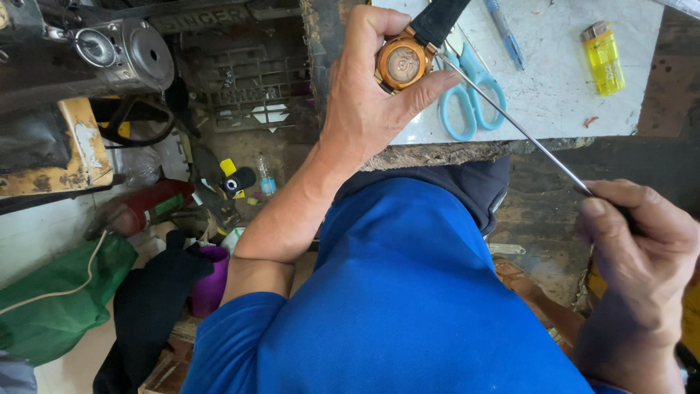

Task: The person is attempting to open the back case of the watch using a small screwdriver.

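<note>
Beside table edge point(467, 149), watch point(402, 64) between hands.

the watch point(403, 63) shows only its back; its dial faces away, and part of its case lies under the left hand's point(362, 102) fingers point(430, 86). its dark strap point(440, 18) runs off the top edge above those fingers. the thin tool's point(515, 122) handle is buried inside the right hand's point(639, 244) closed fingers point(628, 198). the blue pen point(504, 33) is cut by the top edge.
</note>
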